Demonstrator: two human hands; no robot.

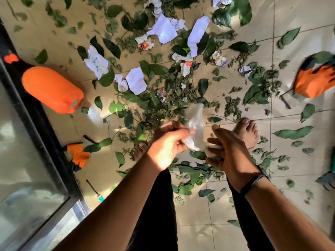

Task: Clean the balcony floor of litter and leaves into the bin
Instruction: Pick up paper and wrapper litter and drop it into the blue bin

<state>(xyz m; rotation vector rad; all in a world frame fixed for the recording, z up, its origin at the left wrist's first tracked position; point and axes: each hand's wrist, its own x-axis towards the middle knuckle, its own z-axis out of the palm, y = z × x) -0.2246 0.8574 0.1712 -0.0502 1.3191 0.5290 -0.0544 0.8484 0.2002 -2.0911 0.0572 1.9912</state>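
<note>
My left hand [167,142] pinches a thin, see-through plastic piece [194,124] that stands up blurred between both hands. My right hand [229,147] is beside it with fingers spread and relaxed, touching the plastic's lower edge. Below them the tiled balcony floor [299,20] is strewn with green leaves [233,11], dry leaf crumbs [232,105], torn white paper [164,29] and crumpled wrappers [219,59]. No bin shows clearly in view.
An orange container [52,88] lies on its side at the left by a dark window frame [41,127]. Orange gloves lie at the right [311,82] and lower left [79,156]. My bare feet [247,131] stand among the leaves. A small tool [94,190] lies near the window.
</note>
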